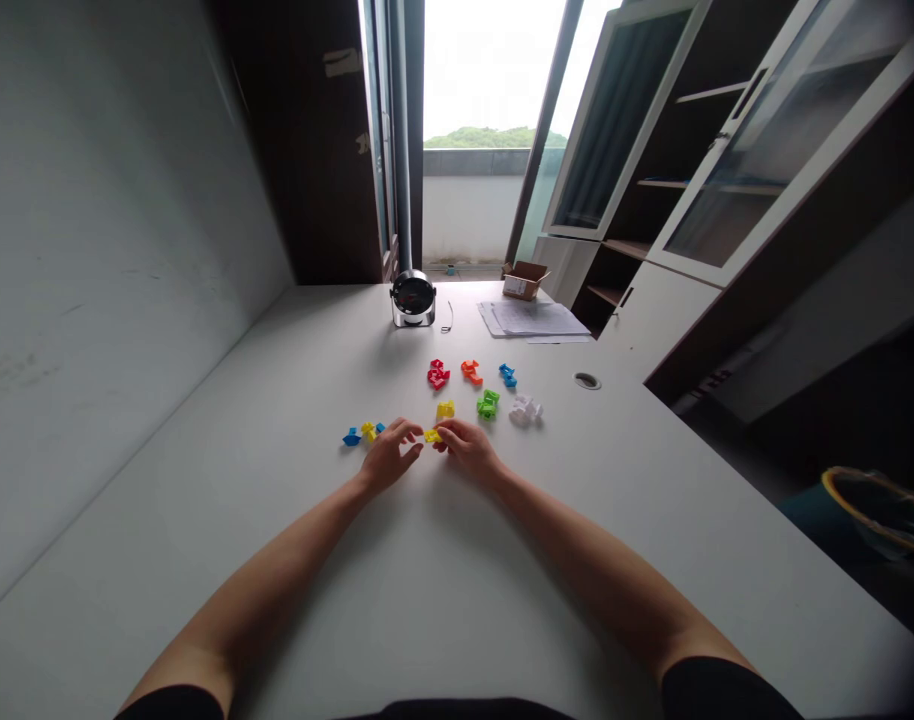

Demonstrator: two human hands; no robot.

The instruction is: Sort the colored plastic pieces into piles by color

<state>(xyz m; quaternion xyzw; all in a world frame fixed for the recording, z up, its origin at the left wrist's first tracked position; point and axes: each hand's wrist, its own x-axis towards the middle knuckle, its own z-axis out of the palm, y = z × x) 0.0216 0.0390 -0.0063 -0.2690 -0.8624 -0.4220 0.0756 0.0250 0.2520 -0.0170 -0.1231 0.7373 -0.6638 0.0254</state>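
Between thumb and fingers, my right hand [464, 442] pinches a small yellow plastic piece [431, 436]. My left hand [392, 455] is just left of it, thumb and fingers apart, with nothing visible in its grasp. Another yellow piece [446, 409] lies right behind my hands. Beyond my left fingers are a yellow piece [368, 431], a blue piece [351, 437] and a further blue bit partly hidden by the hand. Piles of red pieces [438, 375], orange pieces [471, 372], blue pieces [508, 375], green pieces [488, 404] and white pieces [525, 410] sit farther back and right.
A small black fan-like device [413, 298] stands at the back of the white table [397, 600], beside a short cord [448, 318]. Papers [536, 319] and an open cardboard box [525, 280] lie back right. A round cable hole [587, 381] is near the right edge.
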